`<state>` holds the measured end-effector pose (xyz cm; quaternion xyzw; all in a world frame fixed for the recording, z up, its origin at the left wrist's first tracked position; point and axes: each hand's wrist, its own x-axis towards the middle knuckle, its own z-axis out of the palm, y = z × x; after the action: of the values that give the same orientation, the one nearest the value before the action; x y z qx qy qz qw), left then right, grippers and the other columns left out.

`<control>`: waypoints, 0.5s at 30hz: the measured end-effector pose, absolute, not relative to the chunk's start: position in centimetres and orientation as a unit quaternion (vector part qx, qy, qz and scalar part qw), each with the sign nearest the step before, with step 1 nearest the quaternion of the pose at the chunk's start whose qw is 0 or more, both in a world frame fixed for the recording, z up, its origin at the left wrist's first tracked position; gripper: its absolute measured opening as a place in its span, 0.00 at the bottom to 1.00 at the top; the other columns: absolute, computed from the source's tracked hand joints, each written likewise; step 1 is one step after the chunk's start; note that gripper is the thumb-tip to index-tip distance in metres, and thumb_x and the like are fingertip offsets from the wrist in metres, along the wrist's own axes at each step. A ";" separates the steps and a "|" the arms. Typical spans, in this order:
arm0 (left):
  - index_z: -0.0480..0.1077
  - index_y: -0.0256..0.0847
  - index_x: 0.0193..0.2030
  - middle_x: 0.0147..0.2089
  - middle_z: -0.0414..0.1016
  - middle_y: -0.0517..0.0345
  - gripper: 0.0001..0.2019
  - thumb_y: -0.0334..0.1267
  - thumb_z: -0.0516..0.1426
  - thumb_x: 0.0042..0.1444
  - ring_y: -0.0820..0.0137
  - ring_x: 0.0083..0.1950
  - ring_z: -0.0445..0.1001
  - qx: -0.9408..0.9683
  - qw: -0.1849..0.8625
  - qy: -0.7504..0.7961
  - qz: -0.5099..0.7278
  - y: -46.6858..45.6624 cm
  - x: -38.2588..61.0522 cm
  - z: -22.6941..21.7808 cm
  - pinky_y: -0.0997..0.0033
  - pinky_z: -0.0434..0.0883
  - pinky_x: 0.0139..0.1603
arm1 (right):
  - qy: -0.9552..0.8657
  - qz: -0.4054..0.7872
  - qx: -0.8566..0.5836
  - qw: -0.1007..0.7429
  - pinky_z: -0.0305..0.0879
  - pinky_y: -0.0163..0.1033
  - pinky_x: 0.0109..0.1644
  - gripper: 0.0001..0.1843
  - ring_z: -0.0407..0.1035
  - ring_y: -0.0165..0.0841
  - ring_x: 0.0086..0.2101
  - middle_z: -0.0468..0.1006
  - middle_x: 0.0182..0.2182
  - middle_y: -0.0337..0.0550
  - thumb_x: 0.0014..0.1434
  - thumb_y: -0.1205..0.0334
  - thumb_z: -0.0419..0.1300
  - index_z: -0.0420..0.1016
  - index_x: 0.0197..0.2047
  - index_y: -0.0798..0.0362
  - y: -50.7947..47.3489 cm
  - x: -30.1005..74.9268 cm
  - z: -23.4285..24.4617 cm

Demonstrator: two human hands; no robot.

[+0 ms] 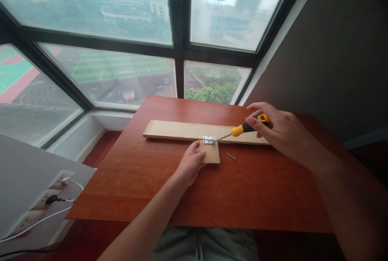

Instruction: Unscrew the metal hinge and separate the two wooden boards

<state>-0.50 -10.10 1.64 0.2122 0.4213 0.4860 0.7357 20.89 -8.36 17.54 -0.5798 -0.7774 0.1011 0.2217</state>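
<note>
While the left hand (190, 163) pins the small wooden block (212, 154) flat on the bench (242, 188), its grip closed on the block's left edge, the right hand (274, 128) wraps its grip round the yellow screwdriver (246, 128), whose tip meets the silver hinge (208, 139) joining that block to the long plank (178, 130). 1 loose screw (231, 156) lies just right of the block.

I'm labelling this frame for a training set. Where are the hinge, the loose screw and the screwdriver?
hinge (208, 139), head view, on its metal plate.
loose screw (231, 156), head view, on the middle of its shaft.
screwdriver (237, 131), head view, on the yellow front of its handle.
</note>
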 end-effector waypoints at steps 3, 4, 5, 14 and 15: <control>0.68 0.37 0.52 0.48 0.78 0.47 0.19 0.23 0.57 0.53 0.67 0.42 0.78 0.212 0.735 0.424 0.485 -10.1 -0.5 1.7 0.72 0.76 0.36 | -0.768 0.099 -0.601 0.197 0.67 0.41 0.33 0.23 0.75 0.39 0.31 0.81 0.35 0.44 0.65 0.46 0.54 0.68 0.58 0.48 -8.3 21.1 17.7; 0.68 0.38 0.51 0.48 0.78 0.48 0.19 0.23 0.57 0.53 0.67 0.41 0.78 0.211 0.735 0.424 0.485 -10.1 -0.5 1.7 0.73 0.76 0.36 | -0.776 0.107 -0.591 0.195 0.68 0.41 0.33 0.23 0.75 0.38 0.31 0.81 0.37 0.44 0.64 0.49 0.56 0.66 0.59 0.48 -8.4 21.2 17.9; 0.68 0.38 0.51 0.48 0.78 0.48 0.19 0.23 0.57 0.53 0.68 0.41 0.78 0.210 0.735 0.424 0.485 -10.1 -0.5 1.7 0.73 0.76 0.37 | -0.786 0.116 -0.574 0.197 0.69 0.40 0.35 0.24 0.76 0.38 0.33 0.81 0.41 0.44 0.62 0.53 0.58 0.65 0.61 0.47 -8.4 21.3 18.0; 0.68 0.38 0.51 0.48 0.78 0.47 0.19 0.24 0.57 0.52 0.68 0.40 0.77 0.212 0.735 0.423 0.486 -10.1 -0.4 1.6 0.73 0.76 0.35 | -0.793 0.098 -0.558 0.223 0.69 0.41 0.38 0.22 0.76 0.39 0.37 0.81 0.40 0.44 0.63 0.47 0.56 0.68 0.57 0.47 -8.2 20.4 17.7; 0.68 0.38 0.51 0.48 0.78 0.47 0.18 0.24 0.57 0.52 0.68 0.40 0.77 0.214 0.735 0.424 0.485 -10.1 -0.4 1.6 0.73 0.76 0.35 | -0.781 0.077 -0.582 0.211 0.67 0.41 0.34 0.23 0.75 0.39 0.32 0.81 0.34 0.43 0.63 0.44 0.54 0.69 0.56 0.48 -8.1 20.3 17.7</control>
<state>-0.41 -10.10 1.65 0.2136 0.4238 0.4847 0.7348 20.30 -8.06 17.65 -0.5820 -0.7815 0.0768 0.2114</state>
